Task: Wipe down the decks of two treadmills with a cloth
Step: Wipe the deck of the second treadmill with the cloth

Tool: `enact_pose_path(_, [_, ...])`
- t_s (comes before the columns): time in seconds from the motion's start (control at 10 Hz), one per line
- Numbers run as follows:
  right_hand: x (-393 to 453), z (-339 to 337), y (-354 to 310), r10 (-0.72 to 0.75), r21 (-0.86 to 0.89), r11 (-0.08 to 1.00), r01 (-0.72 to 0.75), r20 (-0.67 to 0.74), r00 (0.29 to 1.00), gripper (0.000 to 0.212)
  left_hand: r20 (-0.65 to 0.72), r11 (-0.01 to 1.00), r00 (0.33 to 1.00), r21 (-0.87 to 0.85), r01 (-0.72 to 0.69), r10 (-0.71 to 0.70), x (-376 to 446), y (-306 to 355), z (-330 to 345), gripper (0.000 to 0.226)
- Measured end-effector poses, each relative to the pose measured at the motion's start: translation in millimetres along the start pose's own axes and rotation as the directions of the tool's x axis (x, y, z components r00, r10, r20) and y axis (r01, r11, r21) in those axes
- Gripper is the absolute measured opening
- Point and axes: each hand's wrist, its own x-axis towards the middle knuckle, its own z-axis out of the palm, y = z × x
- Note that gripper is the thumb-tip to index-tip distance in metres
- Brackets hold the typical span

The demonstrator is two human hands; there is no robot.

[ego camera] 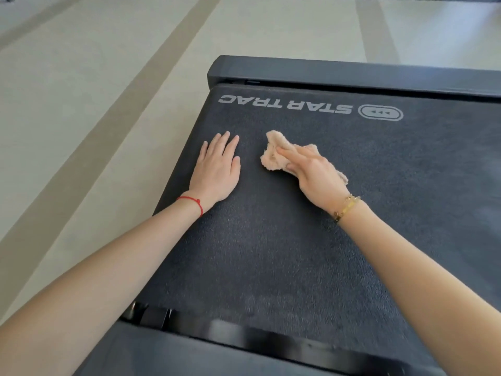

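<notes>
Pale floor [113, 77] with darker stripes surrounds a dark treadmill, and the head view looks down along its belt [271, 240] toward the end cap [352, 74], where a printed logo [284, 104] reads upside down. A beige cloth [273, 151] lies bunched on the belt, well short of the logo, just right of the left hand [217, 169], which rests flat with straight fingers and holds nothing. The right hand [311, 172] covers the cloth, its grip loosely curled round the wad, two fingers lying along it toward the left. Unwiped belt stretches rightward, so the right hand looks better placed to sweep that way.
</notes>
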Motion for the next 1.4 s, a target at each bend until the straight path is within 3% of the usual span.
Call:
enact_pose_path(0.3, [-148.9, 15.0, -88.2, -0.344, 0.101, 0.936, 0.338, 0.043, 0.938, 0.062, 0.032, 0.997, 0.998, 0.045, -0.055, 0.053, -63.7, 6.3, 0.7, 0.054])
enact_pose_path(0.5, [-116.7, 12.7, -62.9, -0.204, -0.049, 0.977, 0.207, 0.058, 0.977, 0.075, 0.029, 0.998, 0.998, 0.039, -0.057, 0.056, -78.6, 11.5, -0.1, 0.054])
enact_pose_path(0.6, [-82.2, 0.3, -46.7, -0.047, -0.025, 0.999, 0.046, -0.06, 0.997, 0.072, 0.025, 0.998, 0.998, 0.042, -0.05, 0.049, -77.4, 11.9, -1.0, 0.053])
enact_pose_path(0.7, [-82.8, -3.0, -52.3, 0.045, 0.031, 0.999, -0.044, -0.022, 0.999, 0.067, 0.012, 0.997, 0.998, 0.052, -0.057, 0.057, -78.2, 11.4, -0.4, 0.053])
enact_pose_path(0.8, [-122.8, 1.1, -81.7, -0.037, -0.059, 0.997, 0.042, 0.084, 0.996, 0.071, 0.0, 0.997, 0.998, 0.058, -0.059, 0.059, -78.9, 10.4, 0.8, 0.053])
enact_pose_path(0.9, [-163.3, 4.4, -108.8, -0.281, 0.125, 0.955, 0.268, 0.106, 0.954, 0.065, -0.015, 0.997, 0.998, 0.052, -0.059, 0.06, -77.6, 11.9, 2.5, 0.053])
enact_pose_path(1.0, [-176.1, 9.3, -107.2, -0.338, 0.156, 0.935, 0.319, 0.124, 0.933, 0.05, -0.022, 0.997, 0.998, 0.032, -0.066, 0.067, -76.9, 10.3, 2.9, 0.053])
enact_pose_path(1.1, [-169.9, 3.2, -100.8, -0.249, 0.131, 0.965, 0.225, 0.204, 0.947, 0.049, -0.021, 0.997, 0.997, 0.021, -0.071, 0.071, -78.1, 11.1, 2.7, 0.053])
enact_pose_path(1.2, [-171.3, -0.3, -104.7, -0.241, 0.107, 0.97, 0.22, 0.266, 0.933, 0.06, -0.026, 0.997, 0.997, 0.019, -0.073, 0.073, -77.9, 11.3, 2.5, 0.052])
enact_pose_path(1.3, [-172.7, -5.8, -106.2, -0.164, 0.196, 0.973, 0.122, 0.217, 0.962, 0.055, -0.031, 0.997, 0.997, 0.015, -0.069, 0.07, -77.1, 10.5, 2.5, 0.052])
enact_pose_path(1.4, [-167.5, -8.4, -98.4, -0.046, 0.12, 0.992, 0.03, 0.132, 0.99, 0.045, -0.026, 0.998, 0.998, 0.012, -0.064, 0.064, -77.7, 11.6, 2.0, 0.053])
